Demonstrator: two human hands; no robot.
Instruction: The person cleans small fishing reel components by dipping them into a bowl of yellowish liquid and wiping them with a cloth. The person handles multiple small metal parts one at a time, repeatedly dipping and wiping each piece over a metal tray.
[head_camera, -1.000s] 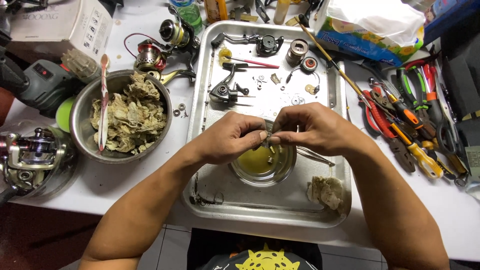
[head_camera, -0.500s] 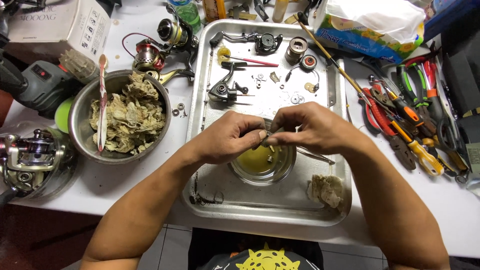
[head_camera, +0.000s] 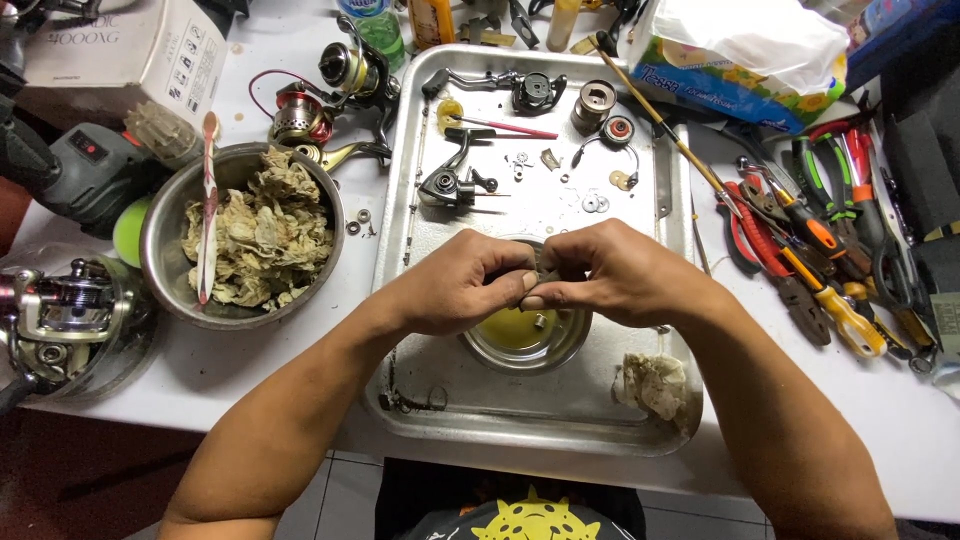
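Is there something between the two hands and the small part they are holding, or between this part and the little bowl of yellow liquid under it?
Nothing visible. The left hand and right hand both pinch the small dark part directly with their fingertips. It hangs just above the small bowl of yellow liquid on the metal tray, with only open air between them.

Pretty cluttered bench. On the left a steel bowl (head_camera: 160, 262) is full of dirty crumpled rags (head_camera: 258, 240), with a spoon (head_camera: 207, 205) leaning over its rim. Just above it lie a couple of spinning reels (head_camera: 330, 95), and another reel (head_camera: 55, 320) sits at the far left edge. A white cardboard box (head_camera: 120, 55) is in the top left corner. On the right there's a pile of pliers and screwdrivers (head_camera: 820, 250), plus a tissue pack (head_camera: 745, 55) above them.
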